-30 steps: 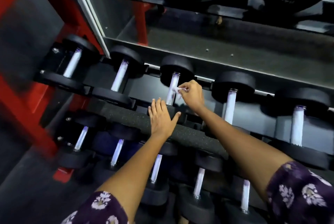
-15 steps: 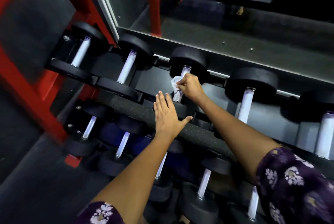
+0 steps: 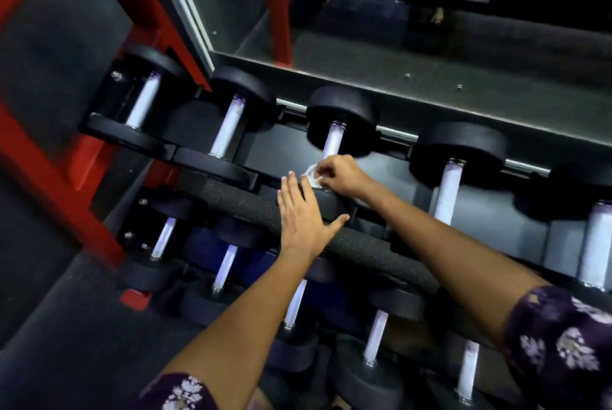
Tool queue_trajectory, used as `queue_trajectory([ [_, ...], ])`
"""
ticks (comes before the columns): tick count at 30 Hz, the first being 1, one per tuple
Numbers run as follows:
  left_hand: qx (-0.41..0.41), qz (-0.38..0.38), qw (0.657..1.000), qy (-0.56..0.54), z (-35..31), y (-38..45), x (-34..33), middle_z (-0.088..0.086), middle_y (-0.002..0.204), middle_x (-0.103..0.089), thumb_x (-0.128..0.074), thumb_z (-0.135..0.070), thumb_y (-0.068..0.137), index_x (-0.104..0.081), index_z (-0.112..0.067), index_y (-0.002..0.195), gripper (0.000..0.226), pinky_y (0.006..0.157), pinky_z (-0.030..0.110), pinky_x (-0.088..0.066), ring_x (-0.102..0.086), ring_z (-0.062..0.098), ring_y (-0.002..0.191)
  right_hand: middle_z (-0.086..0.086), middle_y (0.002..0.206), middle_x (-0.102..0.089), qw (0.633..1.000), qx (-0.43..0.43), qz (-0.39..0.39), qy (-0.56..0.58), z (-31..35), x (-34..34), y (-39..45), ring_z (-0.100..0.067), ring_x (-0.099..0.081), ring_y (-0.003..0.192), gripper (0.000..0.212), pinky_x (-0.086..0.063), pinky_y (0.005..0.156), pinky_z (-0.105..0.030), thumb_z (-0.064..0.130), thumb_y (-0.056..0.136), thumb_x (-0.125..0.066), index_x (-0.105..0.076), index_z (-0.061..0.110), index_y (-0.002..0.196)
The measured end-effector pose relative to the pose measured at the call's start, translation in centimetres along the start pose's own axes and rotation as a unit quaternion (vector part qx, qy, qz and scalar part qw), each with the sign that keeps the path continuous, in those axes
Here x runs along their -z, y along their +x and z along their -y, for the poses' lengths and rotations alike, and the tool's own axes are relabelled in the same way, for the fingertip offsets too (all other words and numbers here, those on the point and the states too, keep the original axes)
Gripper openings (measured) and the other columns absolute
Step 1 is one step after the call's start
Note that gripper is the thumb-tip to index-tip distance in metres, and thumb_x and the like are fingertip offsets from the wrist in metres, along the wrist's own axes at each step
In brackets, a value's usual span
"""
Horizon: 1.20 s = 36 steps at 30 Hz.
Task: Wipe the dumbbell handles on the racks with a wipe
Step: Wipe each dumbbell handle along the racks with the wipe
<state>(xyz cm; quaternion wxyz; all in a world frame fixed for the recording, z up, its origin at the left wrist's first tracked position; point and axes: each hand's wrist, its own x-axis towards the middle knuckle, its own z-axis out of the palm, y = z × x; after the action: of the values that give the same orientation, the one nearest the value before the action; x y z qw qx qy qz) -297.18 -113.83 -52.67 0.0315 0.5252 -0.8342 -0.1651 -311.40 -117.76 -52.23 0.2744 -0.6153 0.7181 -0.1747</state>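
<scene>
Black dumbbells with pale metal handles lie in rows on a two-tier rack. My right hand [image 3: 339, 176] grips a small white wipe [image 3: 313, 177] against the near end of the third upper dumbbell's handle [image 3: 332, 143]. Only a corner of the wipe shows past my fingers. My left hand [image 3: 303, 219] lies flat, fingers straight, on the near head of that dumbbell and the speckled rubber rail [image 3: 364, 244]. Other handles stand to the left [image 3: 227, 129] and to the right [image 3: 448, 191].
A red rack frame [image 3: 59, 177] runs down the left side. A mirror [image 3: 364, 28] rises behind the upper row. The lower tier holds several more dumbbells [image 3: 376, 338] under my arms. Dark floor lies at the lower left.
My right hand slid the wipe down the handle, from near the far head toward the near head. My left hand stayed flat on the rail. The view shifted slightly.
</scene>
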Motion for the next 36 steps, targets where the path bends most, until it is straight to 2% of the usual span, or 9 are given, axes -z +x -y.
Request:
queue_trajectory([
  [5,-0.001,-0.005,1.0,0.0,0.1,0.0,0.0,0.023,0.159,-0.001,-0.051,-0.071,0.083,-0.005,0.001,0.151,0.109,0.121,0.044,-0.001,0.006,0.034,0.148,-0.005,0.078,-0.057,0.983,-0.076,-0.131,0.101,0.6,1.4,1.4,-0.013,-0.051,0.072,0.017,-0.03,0.048,0.002,-0.006,0.079,-0.055,-0.07,-0.003,0.088],
  [10,0.001,-0.013,1.0,-0.009,0.0,-0.2,0.0,0.022,0.159,-0.003,-0.054,-0.068,0.083,-0.008,0.001,0.151,0.107,0.121,0.044,-0.001,0.004,0.034,0.148,-0.013,0.087,-0.071,0.995,-0.061,-0.033,0.067,0.4,-0.1,-0.1,-0.02,-0.065,0.086,0.013,-0.032,0.054,0.002,-0.004,0.075,-0.061,-0.071,-0.001,0.083],
  [14,0.001,-0.005,1.0,-0.006,0.0,-0.1,-0.1,0.022,0.159,-0.001,-0.052,-0.07,0.083,-0.007,0.002,0.151,0.108,0.121,0.044,0.0,0.006,0.034,0.148,-0.004,0.067,-0.07,0.972,-0.103,-0.124,0.17,0.5,1.3,1.0,-0.007,-0.066,0.07,0.014,-0.033,0.048,-0.004,-0.011,0.076,-0.053,-0.067,-0.013,0.079],
  [16,0.001,-0.008,1.0,-0.006,0.0,0.0,-0.1,0.022,0.159,-0.001,-0.051,-0.07,0.083,-0.007,0.002,0.151,0.108,0.12,0.043,0.001,0.006,0.034,0.148,-0.013,0.08,-0.071,0.964,-0.124,-0.163,0.167,0.6,1.3,1.4,-0.015,-0.065,0.071,0.017,-0.034,0.049,-0.004,-0.01,0.076,-0.052,-0.068,-0.01,0.08],
  [20,0.007,-0.004,1.0,-0.005,-0.1,-0.2,0.1,0.021,0.159,-0.002,-0.051,-0.07,0.083,-0.007,0.001,0.151,0.108,0.121,0.043,0.001,0.006,0.033,0.148,-0.018,0.083,-0.07,0.985,-0.106,-0.087,0.104,0.3,-0.6,-0.2,-0.024,-0.065,0.084,0.015,-0.034,0.053,-0.004,-0.005,0.077,-0.054,-0.069,-0.004,0.075],
  [24,0.006,-0.009,1.0,-0.004,-0.2,-0.2,0.1,0.022,0.159,-0.003,-0.052,-0.07,0.083,-0.008,0.002,0.151,0.108,0.121,0.043,-0.001,0.004,0.033,0.148,-0.015,0.08,-0.069,0.968,-0.126,-0.131,0.171,0.4,0.8,0.3,0.0,-0.057,0.063,0.012,-0.032,0.047,-0.002,-0.006,0.076,-0.058,-0.07,-0.007,0.079],
  [27,0.005,-0.015,1.0,-0.011,-0.1,-0.1,-0.1,0.023,0.158,-0.005,-0.054,-0.068,0.083,-0.009,0.003,0.151,0.108,0.12,0.043,0.0,0.003,0.034,0.148,-0.019,0.078,-0.067,0.956,-0.156,-0.183,0.17,0.4,0.6,1.6,-0.017,-0.06,0.072,0.014,-0.035,0.05,-0.012,-0.002,0.076,-0.056,-0.07,0.0,0.074],
  [30,0.005,-0.027,0.999,-0.024,-0.1,-0.2,-0.1,0.024,0.158,-0.009,-0.06,-0.065,0.082,-0.014,0.003,0.15,0.106,0.121,0.043,-0.001,0.0,0.035,0.148,-0.021,0.08,-0.068,0.972,-0.146,-0.131,0.128,0.7,-1.1,0.5,-0.027,-0.064,0.08,0.016,-0.046,0.066,-0.024,0.001,0.077,-0.055,-0.07,0.001,0.073],
  [36,0.006,-0.006,1.0,-0.011,0.0,-0.2,0.0,0.022,0.159,-0.002,-0.053,-0.07,0.083,-0.008,0.002,0.151,0.109,0.12,0.043,0.002,0.005,0.033,0.148,-0.019,0.082,-0.071,0.959,-0.15,-0.157,0.18,0.2,0.8,1.7,-0.016,-0.061,0.073,0.012,-0.035,0.051,-0.005,-0.003,0.075,-0.06,-0.072,-0.003,0.077],
])
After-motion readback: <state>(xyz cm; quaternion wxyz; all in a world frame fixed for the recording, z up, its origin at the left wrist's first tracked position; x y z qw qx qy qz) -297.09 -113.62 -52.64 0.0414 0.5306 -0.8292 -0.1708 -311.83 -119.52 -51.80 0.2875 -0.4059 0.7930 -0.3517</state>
